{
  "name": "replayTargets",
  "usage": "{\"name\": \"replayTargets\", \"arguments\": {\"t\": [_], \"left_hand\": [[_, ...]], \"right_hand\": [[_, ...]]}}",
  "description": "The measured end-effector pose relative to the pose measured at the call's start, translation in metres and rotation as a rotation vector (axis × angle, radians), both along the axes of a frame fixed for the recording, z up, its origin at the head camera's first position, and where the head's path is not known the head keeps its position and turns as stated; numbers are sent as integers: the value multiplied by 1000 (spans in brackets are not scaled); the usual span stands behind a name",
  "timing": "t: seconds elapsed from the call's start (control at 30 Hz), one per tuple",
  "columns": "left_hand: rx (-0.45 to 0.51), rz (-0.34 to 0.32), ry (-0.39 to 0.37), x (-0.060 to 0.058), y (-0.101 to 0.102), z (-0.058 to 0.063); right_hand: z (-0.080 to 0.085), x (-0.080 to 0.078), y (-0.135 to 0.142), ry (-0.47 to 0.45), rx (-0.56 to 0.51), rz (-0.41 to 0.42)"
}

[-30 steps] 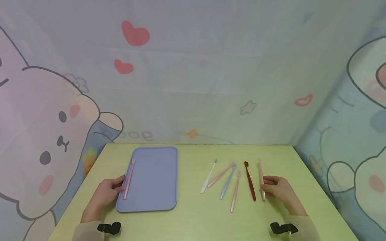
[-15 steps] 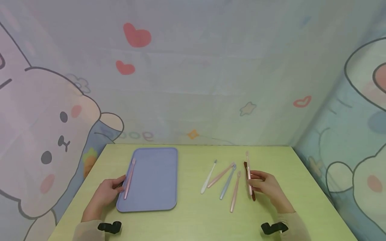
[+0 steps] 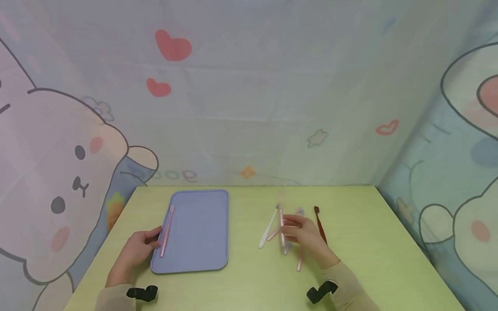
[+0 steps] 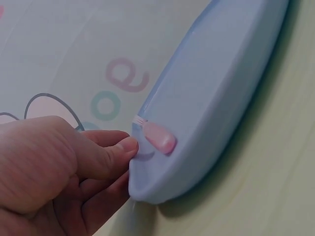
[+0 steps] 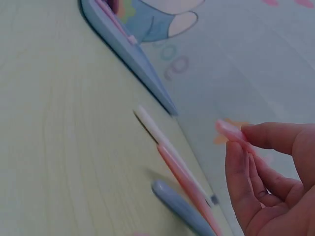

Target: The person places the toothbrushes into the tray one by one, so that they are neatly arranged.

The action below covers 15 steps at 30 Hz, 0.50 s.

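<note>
Pinched between thumb and fingers of my right hand (image 3: 307, 237) is a pink toothbrush (image 3: 282, 229), held above the other brushes; the right wrist view shows its handle end (image 5: 229, 130) in the fingertips. At the left, my left hand (image 3: 136, 250) grips the left rim of a blue-purple tray (image 3: 198, 233), thumb on top. A second pink toothbrush (image 3: 167, 231) lies in the tray along that side. Beneath or beside my right hand lie a white toothbrush (image 3: 268, 226), a pink toothbrush (image 5: 184, 179) and a blue toothbrush (image 5: 179, 206), partly hidden in the head view.
Right of my right hand lies a dark red toothbrush (image 3: 320, 222), its lower end hidden by the hand. Another pink toothbrush (image 3: 300, 259) pokes out below the hand. A patterned cloth (image 3: 249, 108) hangs behind the yellow-green table (image 3: 241, 285).
My right hand has carried the pink toothbrush leftward, from right of the dark red toothbrush, across it, to near the white one. My left hand and the tray have stayed put.
</note>
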<state>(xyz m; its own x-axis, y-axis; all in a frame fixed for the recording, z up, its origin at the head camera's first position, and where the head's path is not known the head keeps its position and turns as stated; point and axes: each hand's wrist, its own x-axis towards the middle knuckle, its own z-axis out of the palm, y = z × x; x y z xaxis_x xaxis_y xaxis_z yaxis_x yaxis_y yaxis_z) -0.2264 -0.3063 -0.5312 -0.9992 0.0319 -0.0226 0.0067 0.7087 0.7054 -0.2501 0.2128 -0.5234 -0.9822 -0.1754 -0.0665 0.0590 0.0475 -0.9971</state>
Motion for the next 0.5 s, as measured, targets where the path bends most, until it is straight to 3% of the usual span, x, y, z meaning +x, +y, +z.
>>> {"name": "replayTargets", "arguments": {"t": [0.5], "left_hand": [[34,39,16,3,3,-1]], "right_hand": [[-5,-4,-139,-54,-106,222]]}}
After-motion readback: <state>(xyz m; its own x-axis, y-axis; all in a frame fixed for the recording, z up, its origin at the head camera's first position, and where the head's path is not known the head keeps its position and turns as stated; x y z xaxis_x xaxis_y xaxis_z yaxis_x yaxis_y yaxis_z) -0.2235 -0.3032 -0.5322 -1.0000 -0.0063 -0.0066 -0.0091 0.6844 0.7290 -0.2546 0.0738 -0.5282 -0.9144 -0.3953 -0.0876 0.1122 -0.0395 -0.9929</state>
